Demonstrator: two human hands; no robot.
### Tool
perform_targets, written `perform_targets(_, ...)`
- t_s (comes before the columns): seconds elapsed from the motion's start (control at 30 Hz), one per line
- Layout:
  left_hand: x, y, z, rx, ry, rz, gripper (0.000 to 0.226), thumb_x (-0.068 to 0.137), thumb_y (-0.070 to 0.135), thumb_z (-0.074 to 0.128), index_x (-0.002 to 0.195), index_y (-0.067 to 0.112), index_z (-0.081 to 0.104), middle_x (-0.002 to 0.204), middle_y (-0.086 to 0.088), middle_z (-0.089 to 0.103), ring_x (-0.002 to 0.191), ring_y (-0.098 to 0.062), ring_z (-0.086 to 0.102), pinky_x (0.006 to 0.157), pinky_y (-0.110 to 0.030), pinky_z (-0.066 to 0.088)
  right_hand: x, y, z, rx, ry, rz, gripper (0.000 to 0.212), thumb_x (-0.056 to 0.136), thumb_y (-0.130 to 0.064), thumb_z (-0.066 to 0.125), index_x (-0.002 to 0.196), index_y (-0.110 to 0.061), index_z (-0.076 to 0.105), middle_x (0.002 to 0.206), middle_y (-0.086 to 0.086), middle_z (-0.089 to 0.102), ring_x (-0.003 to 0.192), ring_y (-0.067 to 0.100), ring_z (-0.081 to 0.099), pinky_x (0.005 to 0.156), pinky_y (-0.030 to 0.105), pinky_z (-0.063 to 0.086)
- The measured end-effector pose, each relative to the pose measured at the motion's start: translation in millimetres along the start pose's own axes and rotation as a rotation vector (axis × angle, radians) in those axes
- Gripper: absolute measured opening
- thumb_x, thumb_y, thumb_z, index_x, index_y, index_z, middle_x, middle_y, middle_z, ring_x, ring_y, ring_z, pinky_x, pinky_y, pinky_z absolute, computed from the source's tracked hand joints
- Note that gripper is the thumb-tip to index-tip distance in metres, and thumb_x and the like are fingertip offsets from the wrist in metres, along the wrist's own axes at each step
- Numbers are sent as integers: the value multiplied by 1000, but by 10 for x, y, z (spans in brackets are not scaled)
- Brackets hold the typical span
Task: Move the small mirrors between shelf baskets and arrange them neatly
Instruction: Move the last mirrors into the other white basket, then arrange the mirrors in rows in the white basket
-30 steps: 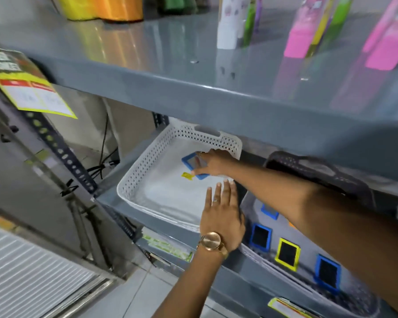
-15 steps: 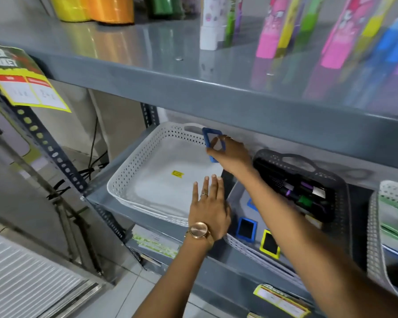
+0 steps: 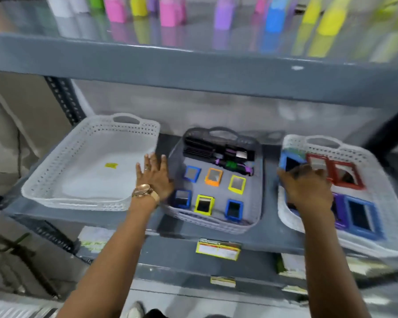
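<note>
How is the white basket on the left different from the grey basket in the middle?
The white basket is pale and holds no mirrors, just a small yellow sticker. The grey basket is darker and holds six little mirrors in two rows, such as the orange mirror, plus dark combs at the back. The white one looks wider. Both have holey walls and a handle at the back, side by side on the same shelf.

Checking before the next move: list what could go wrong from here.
1. The right hand holds a blue mirror at the right white basket's crowded left edge; it may knock the red mirrors.
2. That basket overhangs the shelf edge and might tip.
3. The left hand could nudge the grey basket.
</note>
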State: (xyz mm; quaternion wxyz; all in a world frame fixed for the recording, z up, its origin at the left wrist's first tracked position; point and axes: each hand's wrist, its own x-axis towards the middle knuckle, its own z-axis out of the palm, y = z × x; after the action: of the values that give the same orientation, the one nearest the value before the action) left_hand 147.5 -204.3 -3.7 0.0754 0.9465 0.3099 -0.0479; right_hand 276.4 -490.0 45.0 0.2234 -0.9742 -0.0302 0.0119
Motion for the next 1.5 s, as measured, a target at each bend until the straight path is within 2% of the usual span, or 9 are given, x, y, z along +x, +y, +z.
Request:
perform_targets(0.23,-48,77,145,89,149,-19,79,92,36,45,152,10,-1,160,-18,-1,148,-35,-4,118,-49,-3,2,285,213,2,62,156,66,88,-50,55,124,6,52,127,33,48,118,49,47,96,49,43)
perform_targets(0.47,-53,81,114,57,153,-25,81,91,38,48,152,12,1,160,-17,-1,148,-34,-5,119,-47,-5,74,326,273,-103,-26,181,54,93,-36,50,132,1,44,138,25,40,126,47,37,99,48,42)
perform_targets(0.63,-56,92,113,67,150,-25,83,91,40,48,152,12,0,160,-18,-1,148,-34,-7,118,-48,-8,62,327,301,-171,54,176,40,91,-29,51,117,1,57,130,24,49,121,45,41,96,49,42)
perform_targets(0.73,-49,86,89,47,182,15,80,90,34,50,152,9,4,160,-18,5,148,-33,-4,118,-47,-9,50,278,301,-180,220,37,34,89,-22,57,107,6,62,116,28,56,108,46,49,86,49,46)
perform_targets(0.83,-24,83,76,-71,195,121,76,88,17,54,151,8,13,158,-17,17,148,-32,5,119,-43,-5,-45,117,304,-58,306,-251,34,90,-20,58,112,5,62,119,30,57,107,49,49,91,51,44)
perform_targets(0.93,-10,62,97,-182,152,160,75,83,0,51,150,9,20,158,-18,17,147,-32,12,122,-42,7,-221,-151,379,95,60,-346,39,94,-23,55,128,-5,53,141,21,42,131,39,36,107,44,35)
perform_targets(1.07,-13,49,100,-268,87,110,74,84,-6,49,151,11,20,160,-14,9,144,-34,23,116,-44,28,-441,-352,630,72,-254,-205,52,91,-5,57,140,-4,39,161,17,-1,141,42,27,112,45,34)
perform_targets(1.2,-56,122,121,-360,73,68,75,82,-10,46,150,10,21,161,-11,9,142,-36,28,112,-47,33,-255,-352,620,49,-263,-180,77,85,10,57,150,-9,21,162,9,-2,136,40,40,109,44,40)
perform_targets(1.5,-145,286,113,-355,40,-14,79,83,-10,44,152,10,11,161,-9,-5,139,-42,30,112,-46,33,46,-315,659,22,-260,-217,75,85,9,57,150,-7,24,163,6,3,136,35,41,111,39,39)
